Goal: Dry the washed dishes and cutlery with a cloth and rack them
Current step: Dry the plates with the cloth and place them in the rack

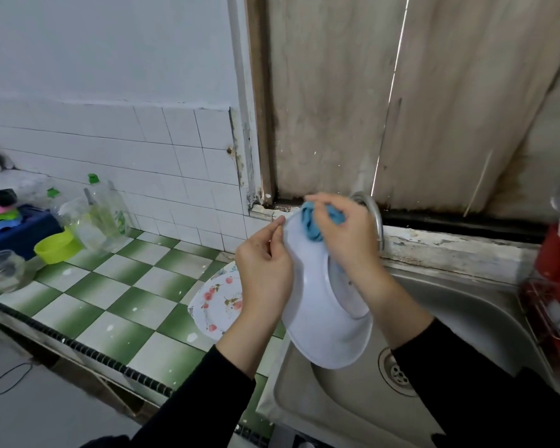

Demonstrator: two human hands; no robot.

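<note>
A white bowl (320, 324) is held up over the sink's left edge, its base turned toward me. My left hand (265, 266) grips the bowl's left rim, thumb and fingers curled round the edge. My right hand (340, 231) holds a bunched blue cloth (311, 224) and presses it on the bowl's upper rim. A plate with a red flower pattern (217, 302) lies on the counter behind my left hand, partly hidden. At the right edge a wire rack (543, 324) holds red and white items.
A steel sink (450, 318) with a drain (398, 373) sits below the bowl; its tap (372, 215) curves behind my right hand. On the green-and-white tiled counter (117, 305) at left stand a lime bowl (57, 247), clear bottles (105, 211), a glass jar (0, 273) and a blue box (20, 231).
</note>
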